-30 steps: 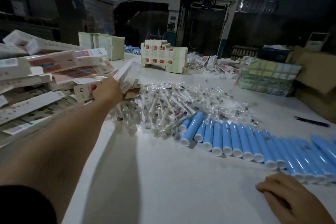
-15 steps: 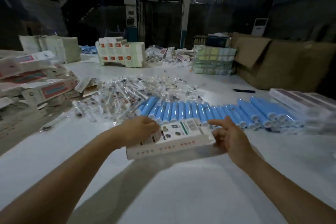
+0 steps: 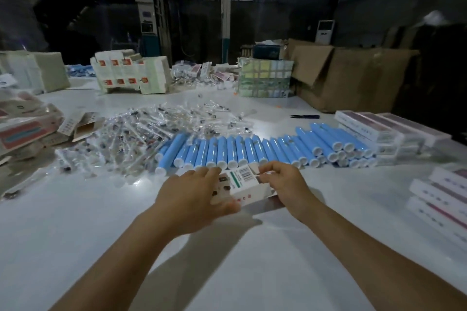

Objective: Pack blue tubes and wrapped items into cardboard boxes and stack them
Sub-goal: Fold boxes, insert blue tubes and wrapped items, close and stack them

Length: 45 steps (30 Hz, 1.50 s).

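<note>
Cardboard carton (image 3: 241,184), white with a barcode, sits low over the table (image 3: 227,260), clamped between the left hand (image 3: 192,199) and right hand (image 3: 288,184) at its end flap; nothing looks loaded yet. Blue tubes (image 3: 252,149) and wrapped items (image 3: 141,134) wait just beyond, while packed boxes (image 3: 384,131) are stacked at right, so much remains.

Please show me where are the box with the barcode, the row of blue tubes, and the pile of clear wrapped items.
box with the barcode (image 3: 243,179), head view, on its top face by the barcode.
row of blue tubes (image 3: 240,150), head view, on a middle tube's body.
pile of clear wrapped items (image 3: 131,134), head view, at the heap's middle.
</note>
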Motion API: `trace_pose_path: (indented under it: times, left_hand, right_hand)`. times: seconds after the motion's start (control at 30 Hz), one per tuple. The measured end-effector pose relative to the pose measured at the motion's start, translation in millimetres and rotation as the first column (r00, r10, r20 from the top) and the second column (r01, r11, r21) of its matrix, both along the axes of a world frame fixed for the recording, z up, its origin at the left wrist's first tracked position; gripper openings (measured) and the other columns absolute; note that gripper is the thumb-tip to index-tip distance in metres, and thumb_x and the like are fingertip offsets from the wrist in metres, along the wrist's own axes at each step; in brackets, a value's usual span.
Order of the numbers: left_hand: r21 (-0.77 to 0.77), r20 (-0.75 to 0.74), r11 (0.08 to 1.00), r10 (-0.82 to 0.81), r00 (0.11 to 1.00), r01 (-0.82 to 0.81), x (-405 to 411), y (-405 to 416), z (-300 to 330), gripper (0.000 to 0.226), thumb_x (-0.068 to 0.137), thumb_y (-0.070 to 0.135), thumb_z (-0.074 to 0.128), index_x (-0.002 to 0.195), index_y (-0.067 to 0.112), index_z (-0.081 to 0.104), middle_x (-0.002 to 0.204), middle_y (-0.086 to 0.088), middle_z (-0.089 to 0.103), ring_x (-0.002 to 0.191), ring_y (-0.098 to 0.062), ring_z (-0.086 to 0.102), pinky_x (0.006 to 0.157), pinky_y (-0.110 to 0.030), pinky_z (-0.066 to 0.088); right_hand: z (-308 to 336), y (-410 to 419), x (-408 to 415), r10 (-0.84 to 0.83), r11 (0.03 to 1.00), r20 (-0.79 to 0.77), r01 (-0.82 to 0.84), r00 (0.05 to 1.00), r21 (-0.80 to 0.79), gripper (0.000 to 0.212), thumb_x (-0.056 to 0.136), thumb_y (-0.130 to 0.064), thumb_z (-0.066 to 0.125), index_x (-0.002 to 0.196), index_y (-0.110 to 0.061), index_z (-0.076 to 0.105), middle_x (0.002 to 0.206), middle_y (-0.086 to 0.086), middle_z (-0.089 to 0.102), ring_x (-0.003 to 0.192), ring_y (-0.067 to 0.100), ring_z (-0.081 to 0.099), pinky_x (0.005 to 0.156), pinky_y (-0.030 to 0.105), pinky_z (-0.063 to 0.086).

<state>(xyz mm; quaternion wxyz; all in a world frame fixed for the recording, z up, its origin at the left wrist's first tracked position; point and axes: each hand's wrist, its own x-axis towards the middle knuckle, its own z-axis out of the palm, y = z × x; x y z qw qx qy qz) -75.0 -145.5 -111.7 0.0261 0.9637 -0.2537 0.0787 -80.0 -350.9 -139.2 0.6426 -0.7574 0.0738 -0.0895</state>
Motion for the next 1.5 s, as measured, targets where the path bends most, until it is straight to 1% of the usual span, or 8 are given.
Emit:
trace_pose_path:
  times: [0.2,0.4,0.57,0.77,0.93,1.07,1.3,1.5]
  left_hand:
    - [0.049,0.182,0.997,0.042,0.982,-0.051,-5,-17,-18,0.085,0.083,0.077,0.027,0.145,0.020,0.019,0.142,0.000,0.037,0.124,-0.021,0.039,0.094,-0.035,0.037]
    - [0.071,0.240,0.997,0.018,0.971,-0.036,-8,-21,-27,0.077,0.085,0.071,0.018,0.142,0.019,0.024,0.138,-0.001,0.038,0.119,-0.020,0.041,0.092,-0.032,0.036]
    - [0.091,0.255,0.996,-0.026,0.967,0.002,-7,-20,-30,0.069,0.088,0.068,0.015,0.136,0.021,0.032,0.128,0.002,0.044,0.111,-0.018,0.044,0.088,-0.031,0.036]
    - [0.118,0.213,0.992,-0.069,0.975,0.044,-5,-25,-36,0.070,0.090,0.069,0.017,0.139,0.020,0.026,0.130,0.002,0.042,0.113,-0.019,0.042,0.091,-0.033,0.034]
    - [0.142,0.193,0.989,-0.078,0.978,0.050,-1,-27,-37,0.078,0.087,0.072,0.011,0.141,0.018,0.023,0.131,0.001,0.041,0.114,-0.020,0.041,0.092,-0.035,0.034]
    - [0.152,0.174,0.988,-0.067,0.983,0.040,3,-26,-38,0.078,0.086,0.072,0.008,0.141,0.018,0.021,0.132,0.000,0.040,0.116,-0.021,0.040,0.093,-0.035,0.034]
    - [0.189,0.128,0.979,-0.100,0.987,0.075,1,-26,-34,0.072,0.089,0.063,0.010,0.143,0.018,0.020,0.137,-0.003,0.036,0.120,-0.023,0.036,0.097,-0.037,0.032]
    - [0.158,0.173,0.985,-0.094,0.980,0.067,1,-26,-33,0.086,0.080,0.072,0.001,0.143,0.018,0.022,0.135,0.001,0.039,0.118,-0.019,0.040,0.093,-0.033,0.033]
  right_hand:
    - [0,0,-3,0.047,0.999,0.041,-0.047,0.998,-0.003,0.012,0.087,-0.001,0.061,0.079,-0.011,0.062,0.081,0.000,0.072,0.067,0.014,0.071,0.048,0.027,0.053]
    - [-3,-2,-1,0.020,0.999,0.032,-0.018,0.999,-0.033,0.009,0.090,-0.003,0.055,0.084,-0.003,0.062,0.084,0.005,0.073,0.078,0.020,0.071,0.059,0.040,0.058]
    - [5,-10,3,-0.100,0.980,0.078,0.112,0.992,-0.167,0.028,0.091,-0.021,0.054,0.069,-0.016,0.071,0.067,0.002,0.069,0.059,0.014,0.062,0.051,0.020,0.047]
    - [40,-69,54,-0.338,0.690,0.200,0.386,0.920,-0.612,0.025,0.091,-0.013,0.046,0.069,-0.009,0.055,0.067,0.005,0.056,0.069,0.023,0.052,0.056,0.030,0.042]
    - [66,-123,100,-0.473,0.407,0.153,0.369,0.868,-0.836,0.022,0.092,-0.009,0.050,0.110,-0.002,0.059,0.118,0.020,0.058,0.107,0.036,0.056,0.077,0.034,0.044]
    - [67,-134,120,-0.570,0.346,-0.095,0.134,0.816,-0.929,0.026,0.095,-0.012,0.047,0.117,-0.005,0.060,0.123,0.014,0.060,0.113,0.029,0.056,0.092,0.035,0.045]
    - [75,-137,134,-0.514,0.310,-0.108,0.067,0.851,-0.948,0.035,0.097,-0.019,0.039,0.128,-0.009,0.053,0.134,0.009,0.053,0.119,0.024,0.054,0.097,0.032,0.045]
    - [87,-128,109,-0.477,0.250,-0.048,0.083,0.877,-0.965,0.031,0.087,-0.028,0.061,0.105,-0.003,0.061,0.112,0.016,0.062,0.092,0.027,0.057,0.071,0.029,0.043]
